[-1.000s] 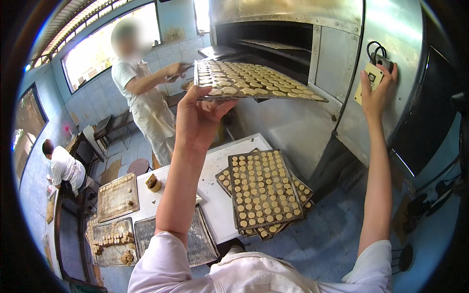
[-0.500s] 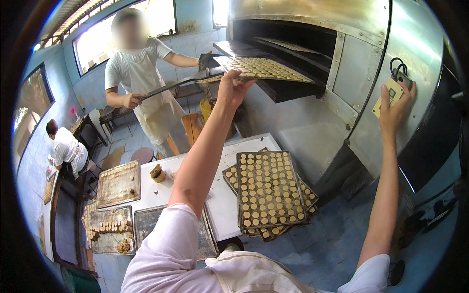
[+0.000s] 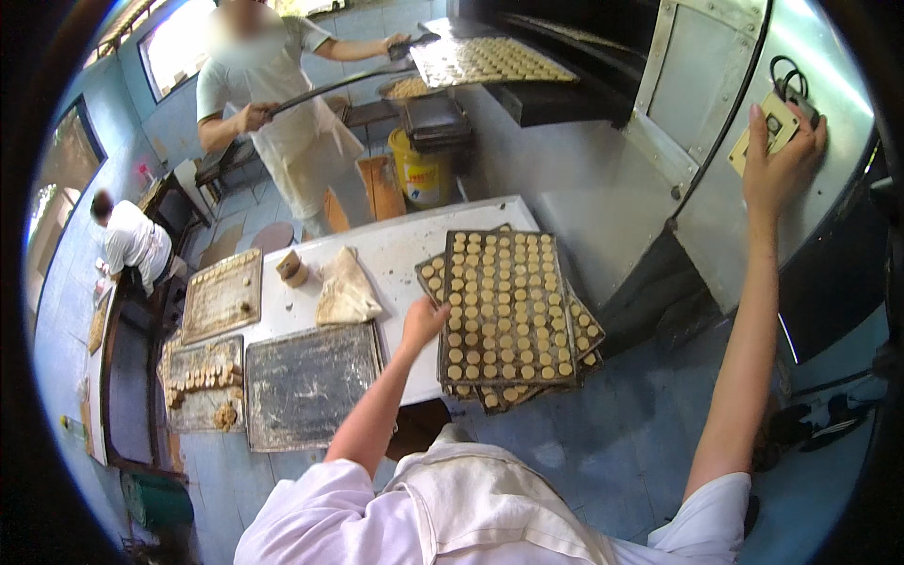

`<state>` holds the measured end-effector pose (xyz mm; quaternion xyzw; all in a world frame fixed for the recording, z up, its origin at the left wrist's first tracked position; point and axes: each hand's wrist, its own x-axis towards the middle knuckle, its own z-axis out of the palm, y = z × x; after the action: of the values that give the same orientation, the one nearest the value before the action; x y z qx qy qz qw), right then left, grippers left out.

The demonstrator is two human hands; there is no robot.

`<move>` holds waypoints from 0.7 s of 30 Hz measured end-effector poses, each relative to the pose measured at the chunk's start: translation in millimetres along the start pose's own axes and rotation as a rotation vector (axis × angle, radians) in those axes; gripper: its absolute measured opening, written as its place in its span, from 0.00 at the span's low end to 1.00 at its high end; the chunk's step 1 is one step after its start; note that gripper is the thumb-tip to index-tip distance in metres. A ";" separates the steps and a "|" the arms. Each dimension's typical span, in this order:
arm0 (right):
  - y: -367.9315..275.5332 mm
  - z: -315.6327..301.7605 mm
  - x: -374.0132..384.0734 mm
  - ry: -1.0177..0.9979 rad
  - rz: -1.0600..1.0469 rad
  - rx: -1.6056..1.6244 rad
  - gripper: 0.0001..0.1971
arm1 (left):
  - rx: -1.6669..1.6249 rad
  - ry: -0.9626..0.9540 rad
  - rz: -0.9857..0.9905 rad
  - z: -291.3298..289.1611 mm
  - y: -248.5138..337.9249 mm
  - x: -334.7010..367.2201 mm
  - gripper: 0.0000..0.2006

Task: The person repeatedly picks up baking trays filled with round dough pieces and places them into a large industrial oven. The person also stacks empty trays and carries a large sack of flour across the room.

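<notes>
While the left hand (image 3: 426, 320) is at the left edge of the top tray (image 3: 494, 382), its fingers are loosely curled against the rim; cannot tell whether they grip it. Top tray carries rows of pale dough rounds (image 3: 503, 343) and lies on a stack of similar trays, set askew to one another, at the right end of the white table (image 3: 414, 226). Right hand (image 3: 786, 162) is raised to the metal panel at far right, thumb and fingers spread around a cream switch plate (image 3: 765, 137); contact apparent, firmness of hold cannot be told. Dark cable (image 3: 774, 68) loops above the plate. Left of the stack: crumpled pale cloth (image 3: 347, 290); nearer, a dark tray (image 3: 311, 391) bearing pale smears. Farther left, a tray of dough pieces (image 3: 202, 428). Far side: a co-worker (image 3: 278, 155) in a pale apron, one hand on a long dark handle, the other near a loaded tray (image 3: 438, 83) at the oven mouth. Yellow bucket (image 3: 419, 174) stands below. Second person (image 3: 137, 240), in white, is at far left.
</notes>
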<state>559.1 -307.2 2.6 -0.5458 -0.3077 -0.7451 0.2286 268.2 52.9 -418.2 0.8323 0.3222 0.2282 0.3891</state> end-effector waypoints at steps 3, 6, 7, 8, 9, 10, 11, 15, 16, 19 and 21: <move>15.3 6.1 -2.4 0.016 -0.043 -0.047 0.30 | 0.207 0.105 -0.061 48.3 -67.8 -104.1 0.21; 26.5 6.1 1.0 0.015 -0.075 -0.117 0.29 | -0.031 0.099 -0.254 66.0 -67.0 -139.3 0.18; 26.0 4.8 2.9 0.019 -0.090 -0.140 0.28 | -0.108 0.106 -0.317 70.4 -67.4 -140.0 0.18; 28.7 2.1 3.9 0.026 -0.100 -0.168 0.27 | -0.180 0.110 -0.374 72.6 -66.7 -138.8 0.17; 22.1 6.4 2.6 0.037 -0.081 -0.141 0.27 | -0.179 0.106 -0.433 67.3 -62.4 -137.5 0.17; 20.6 10.1 1.2 0.036 -0.084 -0.131 0.27 | -0.114 0.097 -0.429 65.5 -69.2 -136.4 0.19; 26.1 8.4 0.3 0.035 -0.090 -0.143 0.27 | -0.392 0.044 -0.519 61.5 -49.6 -133.4 0.19; 26.4 3.6 -2.5 0.028 -0.032 -0.093 0.28 | -1.433 -0.114 -0.486 33.1 61.1 -138.8 0.22; 20.8 1.3 -3.4 0.023 0.012 -0.049 0.28 | -1.397 -0.185 -0.410 25.1 75.1 -137.4 0.23; 26.5 16.8 -4.6 0.131 0.002 -0.009 0.29 | -1.536 -0.272 -0.250 20.1 94.7 -111.2 0.23; 28.3 18.7 -7.0 0.127 0.026 0.008 0.29 | -1.734 -0.247 -0.294 7.1 112.1 -90.2 0.26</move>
<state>592.9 -313.9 5.9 -0.5005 -0.2884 -0.7739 0.2594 250.8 -69.9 -345.0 0.2135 0.0956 0.2483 0.9400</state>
